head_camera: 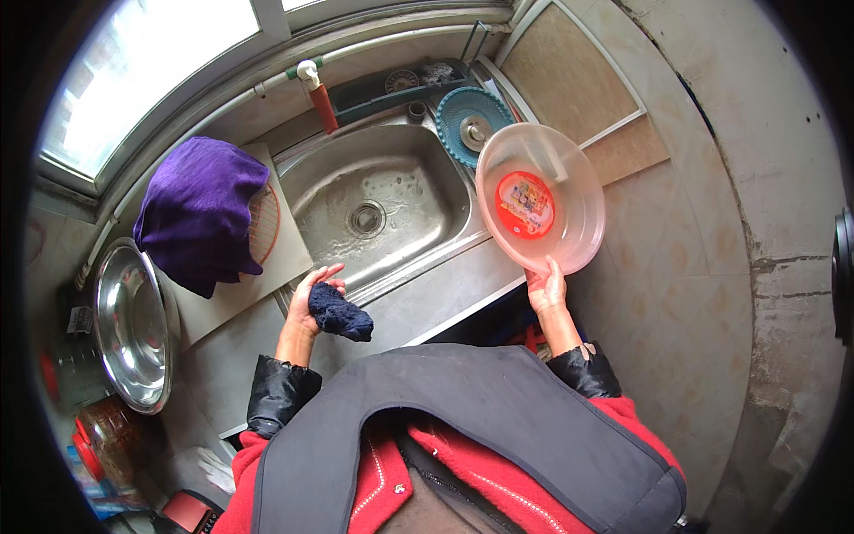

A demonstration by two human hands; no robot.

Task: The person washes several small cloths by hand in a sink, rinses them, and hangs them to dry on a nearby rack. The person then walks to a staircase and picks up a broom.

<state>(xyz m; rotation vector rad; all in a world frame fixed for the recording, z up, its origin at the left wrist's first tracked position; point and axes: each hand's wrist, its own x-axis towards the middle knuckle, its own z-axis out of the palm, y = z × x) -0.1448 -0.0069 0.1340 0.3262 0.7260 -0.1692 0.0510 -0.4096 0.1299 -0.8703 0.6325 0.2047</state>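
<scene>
My left hand [313, 300] is at the sink's near left corner, holding a bunched dark blue cloth [340, 312] against the palm, with some fingers extended. In my right hand [548, 292] is the near rim of a translucent pink plastic basin [574, 223], tilted, with a red printed label on its bottom. The basin is raised beside the right end of the stainless steel sink [413, 230]. Wet patches show around the sink's drain [367, 219]. A purple cloth [197, 207] lies over a round rack or basket [265, 223] left of the sink.
A blue plastic colander [449, 123] with a metal lid in it stands behind the basin. A red-sleeved tap [323, 107] overhangs the sink's back edge. A large steel bowl [127, 320], a red-lidded jar [110, 434] and a white glove [217, 469] are at the left.
</scene>
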